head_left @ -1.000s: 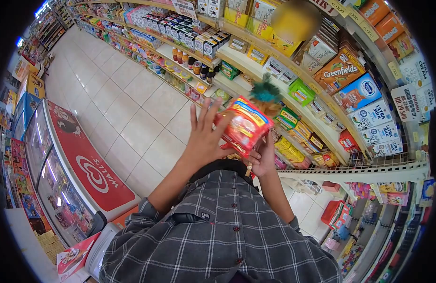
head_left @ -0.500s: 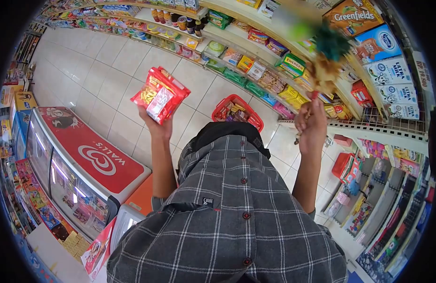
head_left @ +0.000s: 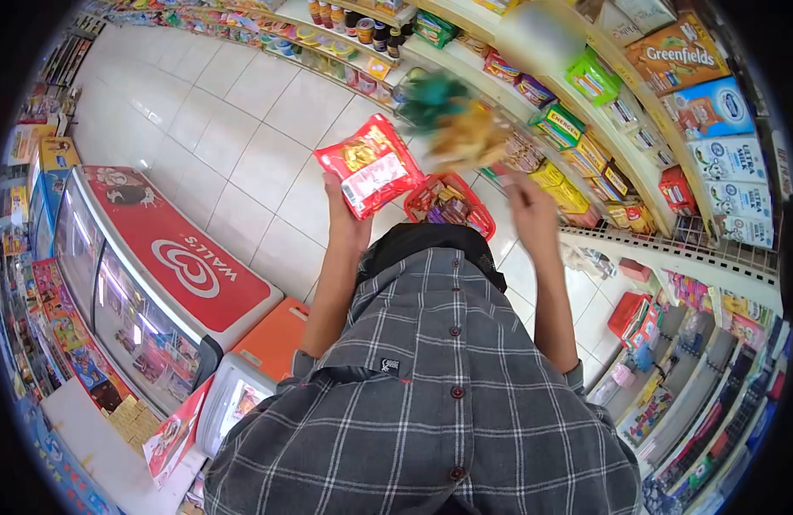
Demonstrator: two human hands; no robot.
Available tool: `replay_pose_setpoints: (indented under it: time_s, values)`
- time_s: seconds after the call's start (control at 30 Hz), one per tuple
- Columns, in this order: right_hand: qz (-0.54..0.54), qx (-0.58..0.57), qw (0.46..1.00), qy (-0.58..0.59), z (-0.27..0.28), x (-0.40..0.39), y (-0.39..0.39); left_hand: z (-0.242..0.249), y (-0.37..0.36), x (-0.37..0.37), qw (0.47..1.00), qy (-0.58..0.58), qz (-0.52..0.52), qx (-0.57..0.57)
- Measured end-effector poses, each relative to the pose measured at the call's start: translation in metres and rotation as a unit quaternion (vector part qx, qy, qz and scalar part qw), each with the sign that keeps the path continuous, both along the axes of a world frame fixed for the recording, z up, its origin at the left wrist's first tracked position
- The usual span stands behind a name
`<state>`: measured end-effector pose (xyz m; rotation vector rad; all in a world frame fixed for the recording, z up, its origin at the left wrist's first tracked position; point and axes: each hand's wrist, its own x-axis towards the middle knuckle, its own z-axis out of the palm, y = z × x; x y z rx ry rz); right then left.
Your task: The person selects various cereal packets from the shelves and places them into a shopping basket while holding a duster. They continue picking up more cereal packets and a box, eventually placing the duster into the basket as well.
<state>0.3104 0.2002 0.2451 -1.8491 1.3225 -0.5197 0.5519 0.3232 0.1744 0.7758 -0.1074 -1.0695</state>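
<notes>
My left hand [head_left: 348, 215] grips a shiny red packet [head_left: 375, 161] with a gold picture and a white label, held up over the floor. In my right hand [head_left: 532, 210] is the handle of a feather duster [head_left: 467, 136], its tan and green feathers blurred by motion. The feathers hang just right of the packet, in front of the lower shelves. Beneath and between my hands, a red basket [head_left: 489, 221] full of small packaged snacks rests on the tiles.
Stocked shelves [head_left: 577, 51] curve along the right, with milk cartons [head_left: 729, 204] at their near end. A red-topped ice cream freezer [head_left: 182, 257] stands to the left. White floor tiles [head_left: 242, 154] lie between. Another red basket [head_left: 630, 316] sits at lower right.
The feather duster has swung left and down from the upper shelves toward the packet. My left hand has moved right with the packet, and my right hand has shifted slightly left.
</notes>
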Motion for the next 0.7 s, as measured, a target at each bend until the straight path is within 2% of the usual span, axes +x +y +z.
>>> replay_pose_setpoints:
  time_s: [0.03, 0.1, 0.2, 0.23, 0.3, 0.37, 0.4, 0.5, 0.63, 0.67, 0.7]
  values:
    - [-0.038, 0.012, 0.999, 0.032, 0.010, -0.006, -0.010, 0.000, 0.001, 0.000, 1.000, -0.005, 0.002, 0.006]
    - [-0.043, -0.001, 0.996, -0.072, 0.024, -0.008, -0.004, 0.002, 0.000, 0.000, 1.000, -0.018, 0.000, 0.018]
    - [0.111, 0.056, 0.988, -0.089, 0.041, 0.003, 0.030, 0.003, -0.004, -0.002, 0.998, -0.051, -0.029, -0.029]
    - [0.199, 0.037, 0.975, -0.095, 0.048, 0.010, 0.033, 0.002, -0.008, -0.004, 0.995, -0.067, -0.043, -0.053]
    - [0.149, 0.018, 0.987, -0.060, 0.023, 0.008, 0.027, -0.021, -0.006, 0.004, 0.998, -0.013, -0.063, -0.006]
    - [0.024, 0.001, 0.998, -0.052, -0.011, -0.009, 0.006, 0.023, -0.013, -0.006, 1.000, 0.009, -0.020, 0.020]
    - [-0.034, -0.008, 0.998, -0.049, -0.011, -0.010, -0.002, 0.026, -0.014, -0.006, 0.999, 0.028, -0.031, 0.004]
    - [-0.129, 0.138, 0.966, -0.176, 0.007, -0.018, -0.008, 0.028, -0.020, -0.003, 0.995, 0.075, -0.071, -0.007]
    - [-0.070, 0.075, 0.963, -0.248, 0.017, 0.001, 0.011, 0.045, -0.030, -0.008, 0.991, 0.057, -0.123, 0.021]
    - [-0.063, 0.099, 0.960, -0.256, 0.026, 0.005, 0.018, 0.051, -0.033, -0.009, 0.991, 0.040, -0.116, 0.042]
    - [-0.042, 0.084, 0.960, -0.265, 0.026, 0.008, 0.025, 0.052, -0.034, -0.010, 0.989, 0.075, -0.119, 0.047]
